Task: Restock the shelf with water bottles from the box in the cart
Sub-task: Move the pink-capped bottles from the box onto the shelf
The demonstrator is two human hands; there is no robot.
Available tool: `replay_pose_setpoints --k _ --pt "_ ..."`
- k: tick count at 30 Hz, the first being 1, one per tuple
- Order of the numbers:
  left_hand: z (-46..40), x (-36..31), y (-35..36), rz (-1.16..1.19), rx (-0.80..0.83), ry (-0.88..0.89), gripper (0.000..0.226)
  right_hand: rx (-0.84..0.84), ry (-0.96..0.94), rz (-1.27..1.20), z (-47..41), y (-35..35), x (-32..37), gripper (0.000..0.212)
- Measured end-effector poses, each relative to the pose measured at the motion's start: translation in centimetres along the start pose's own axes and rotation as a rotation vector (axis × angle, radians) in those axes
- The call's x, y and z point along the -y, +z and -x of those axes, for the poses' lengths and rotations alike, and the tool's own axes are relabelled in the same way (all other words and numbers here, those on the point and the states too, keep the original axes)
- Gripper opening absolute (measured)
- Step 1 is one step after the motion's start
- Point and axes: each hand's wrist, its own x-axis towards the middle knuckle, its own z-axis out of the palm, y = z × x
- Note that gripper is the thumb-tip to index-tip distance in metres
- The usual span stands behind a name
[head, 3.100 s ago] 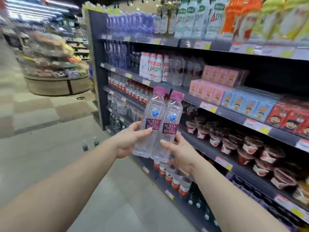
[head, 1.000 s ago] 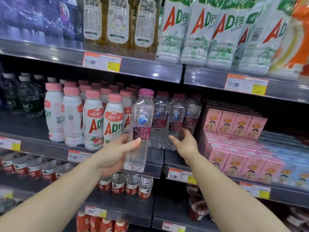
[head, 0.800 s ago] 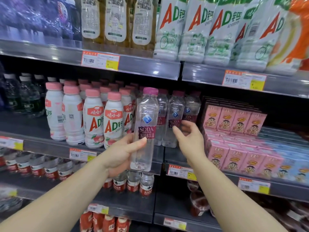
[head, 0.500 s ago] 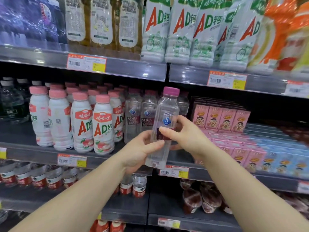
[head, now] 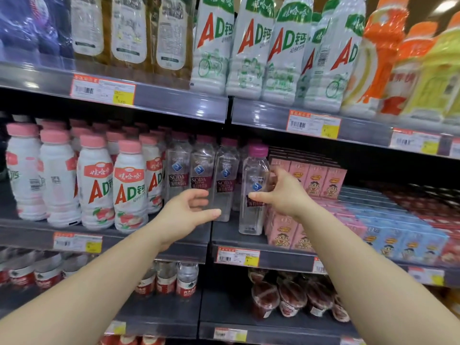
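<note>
grey store shelf (head: pixel 239 241) | soda water bottle (head: pixel 254 195) stood at near edge, pinched by right hand (head: pixel 281 192) | left hand (head: pixel 185 215) held open, empty | pink cartons (head: pixel 321 180) stacked right

soda bottle (head: pixel 254 192): clear, magenta cap (maroon label) | milk bottles (head: pixel 94 185): white, pink caps

Bright, even store light falls from above, with one ceiling lamp (head: pixel 448 6) showing at the upper right corner. White glare streaks the grey shelf edge (head: pixel 174 97), and the shelf recesses behind sit dark. Wide-angle bending curves the frame's edges, where packaging blurs softly.
</note>
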Motion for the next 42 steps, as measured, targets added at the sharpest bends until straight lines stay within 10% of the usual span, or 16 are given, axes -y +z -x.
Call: replay_pose_setpoints --k 13,42 --pt "0.0 1.4 0.8 -0.889 -0.031 0.135 0.068 -0.009 0.022 0.049 -2.7 1.3 -0.7 0.072" --pt "0.4 1.3 0.1 -1.069 -0.004 0.214 0.061 -0.156 0.007 0.382 1.4 3.1 -0.1 0.081"
